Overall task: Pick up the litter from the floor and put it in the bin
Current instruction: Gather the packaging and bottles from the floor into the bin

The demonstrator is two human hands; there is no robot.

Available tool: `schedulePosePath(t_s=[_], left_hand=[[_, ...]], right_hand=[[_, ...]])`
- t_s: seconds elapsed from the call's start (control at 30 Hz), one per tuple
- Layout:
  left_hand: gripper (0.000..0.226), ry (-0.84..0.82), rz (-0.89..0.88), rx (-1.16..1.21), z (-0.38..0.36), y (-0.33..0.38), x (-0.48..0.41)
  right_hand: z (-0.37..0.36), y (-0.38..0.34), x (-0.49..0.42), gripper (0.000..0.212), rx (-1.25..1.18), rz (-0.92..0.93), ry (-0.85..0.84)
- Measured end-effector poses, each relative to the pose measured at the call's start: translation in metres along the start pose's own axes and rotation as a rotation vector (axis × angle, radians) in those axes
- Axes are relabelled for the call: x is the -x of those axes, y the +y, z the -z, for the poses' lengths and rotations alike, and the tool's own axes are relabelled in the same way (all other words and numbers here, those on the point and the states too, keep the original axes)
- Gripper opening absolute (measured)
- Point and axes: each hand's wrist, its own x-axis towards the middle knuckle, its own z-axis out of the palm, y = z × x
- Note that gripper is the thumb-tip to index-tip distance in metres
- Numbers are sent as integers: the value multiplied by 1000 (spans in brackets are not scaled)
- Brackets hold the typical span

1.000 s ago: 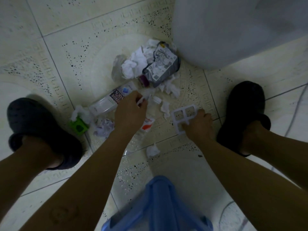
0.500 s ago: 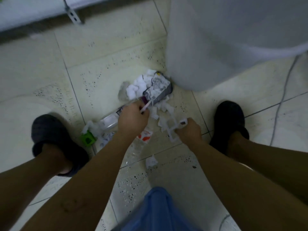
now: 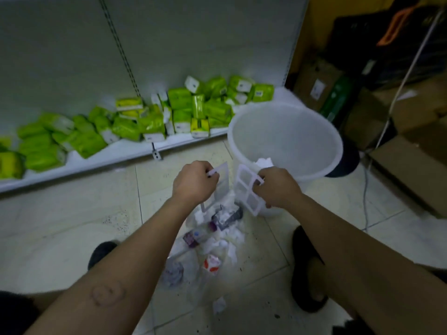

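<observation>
Surveying the litter: a flat white plastic frame (image 3: 223, 176), thin-edged and rectangular, and a rigid white plastic grid (image 3: 247, 189) with four square windows. Both are raised above the floor pile (image 3: 225, 238), just in front of the bin's near wall and outside its rim.

The pile consists of crumpled white tissue, a clear plastic bottle (image 3: 193, 238) with a purple label lying on its side, a creased grey foil packet (image 3: 227, 217) and a red-and-white wrapper (image 3: 211, 263). One loose paper scrap (image 3: 219, 305) lies apart, nearer the camera.

The bin (image 3: 290, 141) is a round, translucent white plastic bucket, upright, with crumpled tissue (image 3: 264, 163) inside against its near wall.

The floor (image 3: 72, 213) is pale glossy tile with dark speckling and thin grout lines. A low white metal shelf (image 3: 121, 151) runs along the back wall and carries soft green packs (image 3: 183, 105) in a loose heap. Brown cardboard boxes (image 3: 411, 165) stand at the right. Dark slippers (image 3: 307, 269) are on the person's feet either side of the pile.

Left hand (image 3: 193, 182): grip closed, fingers curled round the frame's upper corner. Right hand (image 3: 278, 187): grip closed, fingers hooked through the grid's edge. The two hands are near each other, not touching.
</observation>
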Motion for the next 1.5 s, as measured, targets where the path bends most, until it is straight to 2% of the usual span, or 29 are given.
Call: schedulePosePath(t_s=[0.23, 0.4, 0.73, 0.77, 0.87, 0.93, 1.0, 1.07, 1.37, 1.5], left_hand=[[24, 78, -128, -98, 29, 62, -2], [21, 74, -203, -157, 22, 94, -17], [20, 167, -242, -186, -19, 146, -73], [21, 192, -242, -185, -23, 149, -77], [21, 221, -240, -177, -37, 153, -89], [25, 155, -211, -161, -51, 152, -94], [51, 11, -192, -167, -66, 150, -95], [68, -56, -195, -207, -77, 145, -93], [67, -92, -274, -348, -58, 107, -49], [67, -96, -268, -337, -38, 79, -19]], right_hand=[[70, 20, 15, 23, -99, -5, 160], [83, 48, 3, 25, -188, -71, 211], [99, 98, -31, 20, -290, -202, 453], [99, 100, -33, 21, -324, -213, 451], [95, 105, -37, 57, -339, -214, 310], [90, 109, -37, 70, -278, -198, 228], [85, 112, -37, 74, -251, -193, 183], [83, 114, -36, 76, -224, -181, 161], [72, 97, -21, 85, -149, -106, 35], [61, 71, -7, 86, -106, -42, -35]])
